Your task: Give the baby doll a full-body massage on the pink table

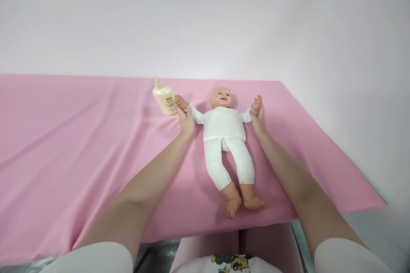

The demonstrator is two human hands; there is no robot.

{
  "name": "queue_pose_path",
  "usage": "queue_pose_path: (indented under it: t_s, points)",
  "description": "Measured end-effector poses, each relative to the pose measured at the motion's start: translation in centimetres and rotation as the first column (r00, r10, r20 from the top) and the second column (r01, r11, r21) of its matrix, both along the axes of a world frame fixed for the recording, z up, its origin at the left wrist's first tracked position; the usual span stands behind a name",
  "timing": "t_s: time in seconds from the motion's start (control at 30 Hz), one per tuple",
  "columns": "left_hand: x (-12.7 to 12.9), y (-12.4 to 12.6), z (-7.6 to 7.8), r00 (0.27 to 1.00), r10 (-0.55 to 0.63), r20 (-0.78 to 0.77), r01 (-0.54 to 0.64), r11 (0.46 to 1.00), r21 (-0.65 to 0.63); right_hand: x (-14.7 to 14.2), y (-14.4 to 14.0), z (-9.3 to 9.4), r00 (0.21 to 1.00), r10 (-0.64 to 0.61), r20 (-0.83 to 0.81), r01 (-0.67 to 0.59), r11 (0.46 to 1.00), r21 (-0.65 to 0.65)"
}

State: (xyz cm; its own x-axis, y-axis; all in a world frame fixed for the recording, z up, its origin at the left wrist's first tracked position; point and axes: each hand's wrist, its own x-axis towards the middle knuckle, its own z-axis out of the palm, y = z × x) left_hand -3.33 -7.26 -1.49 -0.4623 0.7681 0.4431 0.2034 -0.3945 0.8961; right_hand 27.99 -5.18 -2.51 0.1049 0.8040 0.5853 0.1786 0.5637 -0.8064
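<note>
Currently, the baby doll (224, 124) is laid face-up, head end farthest, lengthwise between left hand (187, 122) and right hand (258, 122); each is closed around a doll wrist.

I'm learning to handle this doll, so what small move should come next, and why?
Perhaps ease both arms of the baby doll gently inward over its chest: the left hand and right hand each appear to hold one near the wrist, and both arms are spread wide.
</note>
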Motion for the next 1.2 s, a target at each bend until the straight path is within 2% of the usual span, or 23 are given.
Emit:
queue_pose_path:
  t_s: [0.1, 0.2, 0.3, 0.4, 0.47, 0.57, 0.7, 0.8, 0.9, 1.0, 1.1, 1.2]
  points:
    - [0.6, -0.5, 0.1, 0.969, -0.147, -0.198, 0.153, 0.988, 0.010, -0.6, -0.7, 0.4, 0.984, 0.088, 0.153, -0.090, 0.996, 0.008]
    - [1.1, -1.1, 0.5, 0.833, -0.276, -0.480, 0.291, 0.956, -0.043, -1.3, -1.4, 0.4, 0.933, 0.088, 0.350, -0.098, 0.995, 0.011]
    - [1.4, -1.6, 1.0, 0.700, -0.311, -0.643, 0.318, 0.942, -0.109, -1.8, -1.8, 0.4, 0.875, 0.050, 0.481, -0.080, 0.996, 0.040]
    - [1.5, -1.8, 1.3, 0.693, -0.287, -0.661, 0.304, 0.948, -0.093, -1.9, -1.9, 0.5, 0.876, 0.029, 0.481, -0.062, 0.997, 0.053]
    - [1.5, -2.0, 1.3, 0.723, -0.265, -0.638, 0.297, 0.953, -0.058, -1.9, -2.0, 0.5, 0.899, 0.024, 0.437, -0.049, 0.998, 0.046]
    - [1.4, -2.0, 1.1, 0.809, -0.223, -0.544, 0.269, 0.963, 0.005, -1.9, -2.1, 0.7, 0.948, 0.044, 0.314, -0.052, 0.999, 0.017]
    - [1.0, -1.3, 0.6, 0.936, -0.177, -0.305, 0.199, 0.979, 0.043, -1.7, -2.0, 0.9, 0.993, 0.075, 0.089, -0.073, 0.997, -0.023]
    - [0.6, -0.4, 0.3, 0.989, -0.112, -0.091, 0.116, 0.993, 0.032, -1.2, -1.4, 1.2, 0.999, -0.013, -0.034, 0.011, 0.998, -0.057]
    - [0.2, 0.3, 0.2, 0.995, -0.038, 0.097, 0.039, 0.999, -0.012, -0.6, -0.9, 1.2, 0.973, -0.132, -0.189, 0.106, 0.984, -0.143]
    - [0.0, 0.5, 0.3, 0.974, -0.006, 0.227, 0.024, 0.997, -0.076, -0.3, -0.6, 1.0, 0.919, -0.227, -0.322, 0.143, 0.954, -0.263]
    - [-0.1, 0.5, 0.4, 0.955, 0.044, 0.293, -0.004, 0.991, -0.137, -0.2, -0.6, 0.6, 0.881, -0.282, -0.379, 0.162, 0.934, -0.319]
    - [-0.1, 0.5, 0.2, 0.954, 0.075, 0.290, -0.029, 0.987, -0.159, -0.1, -0.5, 0.2, 0.883, -0.292, -0.366, 0.170, 0.928, -0.331]
